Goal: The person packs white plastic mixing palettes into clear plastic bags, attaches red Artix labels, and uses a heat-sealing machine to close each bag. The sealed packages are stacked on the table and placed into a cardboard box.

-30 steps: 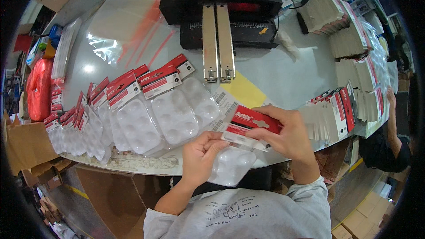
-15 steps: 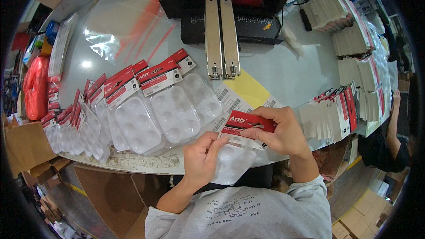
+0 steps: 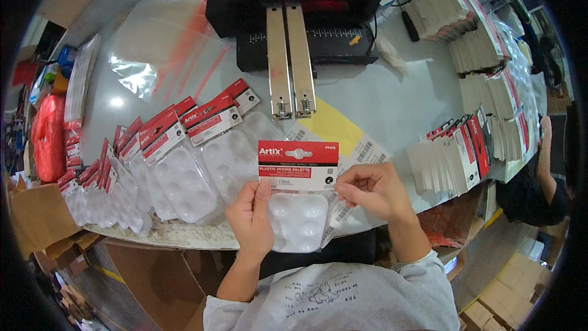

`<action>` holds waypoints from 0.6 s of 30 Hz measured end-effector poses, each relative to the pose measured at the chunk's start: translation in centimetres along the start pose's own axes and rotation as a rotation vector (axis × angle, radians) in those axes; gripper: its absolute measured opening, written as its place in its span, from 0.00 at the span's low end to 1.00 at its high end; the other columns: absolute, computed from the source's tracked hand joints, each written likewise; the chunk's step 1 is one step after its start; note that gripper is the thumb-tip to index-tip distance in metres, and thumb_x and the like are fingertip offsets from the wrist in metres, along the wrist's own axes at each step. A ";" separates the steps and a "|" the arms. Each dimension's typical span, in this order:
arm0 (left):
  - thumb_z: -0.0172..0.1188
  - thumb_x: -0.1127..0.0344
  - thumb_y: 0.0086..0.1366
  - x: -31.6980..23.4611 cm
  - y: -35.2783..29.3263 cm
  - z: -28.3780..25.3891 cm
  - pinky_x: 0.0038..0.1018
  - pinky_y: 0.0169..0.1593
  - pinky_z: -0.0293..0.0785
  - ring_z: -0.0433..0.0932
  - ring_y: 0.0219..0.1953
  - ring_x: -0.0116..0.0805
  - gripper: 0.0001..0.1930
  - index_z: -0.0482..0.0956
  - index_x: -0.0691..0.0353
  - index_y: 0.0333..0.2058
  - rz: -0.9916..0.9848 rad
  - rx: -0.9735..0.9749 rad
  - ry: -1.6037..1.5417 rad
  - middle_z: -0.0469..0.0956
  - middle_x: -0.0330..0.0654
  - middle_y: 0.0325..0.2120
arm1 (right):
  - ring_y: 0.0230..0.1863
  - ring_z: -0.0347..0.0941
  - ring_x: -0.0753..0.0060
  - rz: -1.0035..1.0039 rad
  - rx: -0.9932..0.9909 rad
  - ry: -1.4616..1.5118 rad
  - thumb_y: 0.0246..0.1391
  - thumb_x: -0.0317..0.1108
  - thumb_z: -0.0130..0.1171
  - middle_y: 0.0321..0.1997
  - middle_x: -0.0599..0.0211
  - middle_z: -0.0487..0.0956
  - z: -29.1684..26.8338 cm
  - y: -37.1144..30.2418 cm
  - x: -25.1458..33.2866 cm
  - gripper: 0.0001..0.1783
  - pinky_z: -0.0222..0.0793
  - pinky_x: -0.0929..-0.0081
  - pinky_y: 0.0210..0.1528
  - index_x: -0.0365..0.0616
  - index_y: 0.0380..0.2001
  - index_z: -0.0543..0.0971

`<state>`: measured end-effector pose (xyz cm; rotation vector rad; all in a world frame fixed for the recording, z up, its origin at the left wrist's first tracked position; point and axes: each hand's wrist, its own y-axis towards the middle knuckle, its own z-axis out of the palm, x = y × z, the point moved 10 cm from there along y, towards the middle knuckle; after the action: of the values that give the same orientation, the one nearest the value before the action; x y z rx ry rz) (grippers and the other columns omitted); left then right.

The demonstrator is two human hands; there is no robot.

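A white plastic mixing palette [image 3: 298, 224] with round wells hangs upright in front of me under a red, black and white header card [image 3: 300, 165]. My left hand [image 3: 252, 224] pinches the left edge of the pack between thumb and fingers. At the card's lower right corner, my right hand [image 3: 380, 193] is closed, its thumb and forefinger together on the edge. Behind the pack lie a barcode label sheet [image 3: 367, 150] and its yellow part [image 3: 331, 122]. Finished-looking carded palettes [image 3: 180, 178] overlap in a row to the left.
A black machine [image 3: 337, 15] with two metal bars [image 3: 289, 61] stands at the back. Clear bags with red strips [image 3: 165, 49] lie back left. Stacked header cards [image 3: 444, 162] fill the right side. A cardboard box [image 3: 43, 208] borders the left. Another person's arm [image 3: 544, 153] shows far right.
The palette pack has been raised and turned square to me, its card now fully facing up. My right hand has slid from the card's top to its right edge. The view has shifted slightly.
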<state>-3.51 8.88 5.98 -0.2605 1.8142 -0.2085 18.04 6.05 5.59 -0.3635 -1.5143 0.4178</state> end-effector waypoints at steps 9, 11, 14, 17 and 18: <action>0.44 0.61 0.70 -0.3 4.6 2.2 0.24 0.33 0.64 0.64 0.25 0.28 0.15 0.68 0.66 0.27 0.134 0.014 0.058 0.66 0.42 0.19 | 0.19 0.68 0.83 0.000 -0.163 0.380 0.49 0.29 0.60 0.20 0.69 0.76 -0.1 4.5 -2.0 0.06 0.62 0.84 0.22 0.37 0.24 0.79; 0.44 0.62 0.70 0.1 4.3 2.1 0.24 0.33 0.63 0.63 0.25 0.27 0.15 0.68 0.66 0.27 0.117 0.015 0.058 0.65 0.41 0.19 | 0.18 0.67 0.82 0.025 -0.181 0.357 0.49 0.29 0.60 0.20 0.69 0.76 -0.3 4.5 -2.9 0.06 0.62 0.84 0.22 0.38 0.24 0.79; 0.45 0.63 0.70 0.1 3.9 1.9 0.22 0.34 0.62 0.62 0.26 0.25 0.14 0.68 0.66 0.27 0.097 0.010 0.015 0.65 0.40 0.20 | 0.18 0.67 0.82 0.038 -0.163 0.382 0.49 0.29 0.60 0.20 0.69 0.76 -0.2 4.4 -3.4 0.06 0.62 0.84 0.22 0.37 0.24 0.79; 0.46 0.63 0.69 -0.4 4.2 2.2 0.22 0.34 0.62 0.62 0.27 0.24 0.13 0.68 0.66 0.27 0.130 0.011 -0.100 0.66 0.39 0.21 | 0.18 0.67 0.82 -0.027 -0.159 0.445 0.49 0.29 0.60 0.20 0.68 0.76 -0.2 4.7 -2.3 0.06 0.62 0.83 0.22 0.38 0.24 0.79; 0.46 0.63 0.69 -0.6 4.4 2.1 0.21 0.34 0.62 0.62 0.27 0.24 0.13 0.68 0.66 0.27 0.153 0.002 -0.140 0.65 0.39 0.21 | 0.18 0.67 0.82 -0.028 -0.200 0.419 0.49 0.29 0.60 0.20 0.68 0.76 -0.5 4.7 -2.2 0.06 0.62 0.83 0.21 0.38 0.24 0.79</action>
<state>-1.60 13.24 4.82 -0.1311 1.6867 -0.0823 18.38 9.13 1.44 -0.5495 -1.1504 0.1533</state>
